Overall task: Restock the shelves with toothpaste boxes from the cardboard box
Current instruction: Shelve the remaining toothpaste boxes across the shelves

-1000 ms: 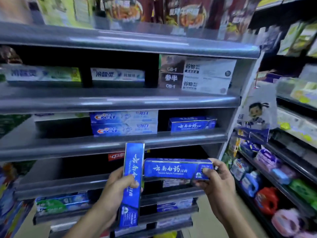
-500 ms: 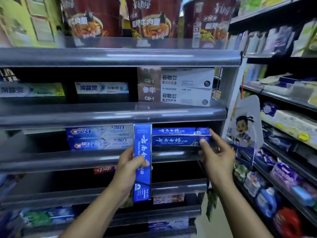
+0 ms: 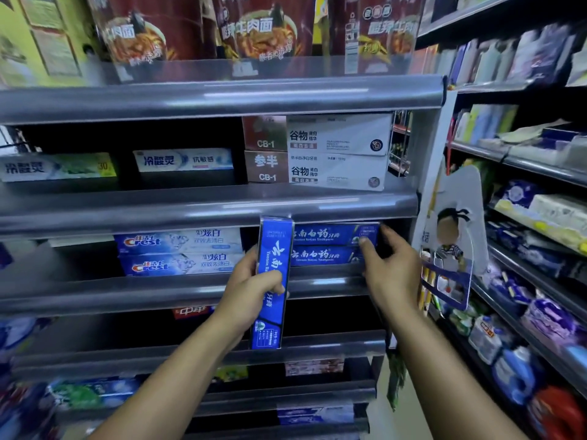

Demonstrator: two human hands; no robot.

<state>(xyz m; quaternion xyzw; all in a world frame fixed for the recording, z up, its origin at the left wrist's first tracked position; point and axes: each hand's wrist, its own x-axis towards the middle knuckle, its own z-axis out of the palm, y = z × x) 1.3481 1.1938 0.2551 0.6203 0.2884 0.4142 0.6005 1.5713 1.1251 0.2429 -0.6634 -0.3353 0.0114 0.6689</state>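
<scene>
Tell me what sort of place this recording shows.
Probably a small grocery or convenience store: tiered grey shelves stocked with Crest toothpaste boxes, instant noodle cups on the top shelf, and bottled household goods on the neighbouring rack.

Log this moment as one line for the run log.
left hand: grips upright blue box | right hand: pinches end of top stacked blue box | shelf: blue stack right of Crest boxes

Left hand (image 3: 254, 290): I gripped one blue toothpaste box (image 3: 272, 281) upright, before the shelf lip (image 3: 158, 290).
Right hand (image 3: 390, 274): my thumb and fingers pinched the right end of the upper shelved box (image 3: 330, 235), stacked on a lower box (image 3: 320, 256).
Neighbours: two Crest boxes (image 3: 181, 252) stacked just left.
</scene>
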